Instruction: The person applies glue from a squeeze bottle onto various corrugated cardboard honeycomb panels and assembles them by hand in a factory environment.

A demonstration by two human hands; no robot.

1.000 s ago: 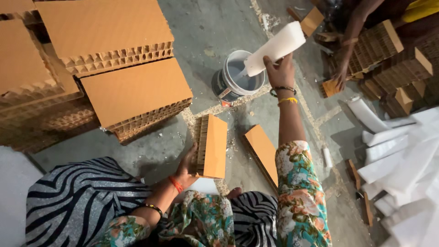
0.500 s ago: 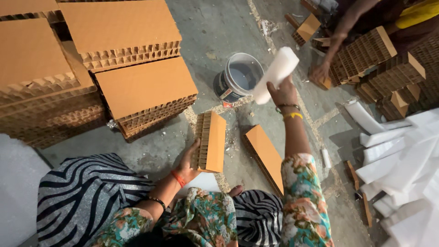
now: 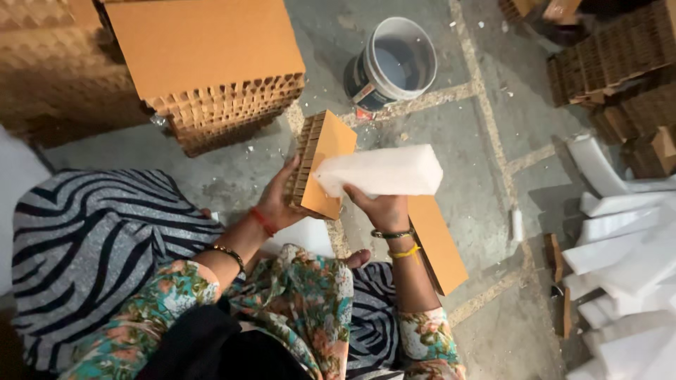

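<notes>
Stack of honeycomb cardboard slabs upper left, largest. Pile of white foam strips right edge. Bucket on concrete floor, above hands. Flat orange panel lies on floor under right wrist. Honeycomb block held on edge at centre, long axis running up-right, orange face toward right. White foam block long axis near horizontal, left end touching block's face. Left hand curled around block's lower left edge. Right hand closed on foam from below.
</notes>
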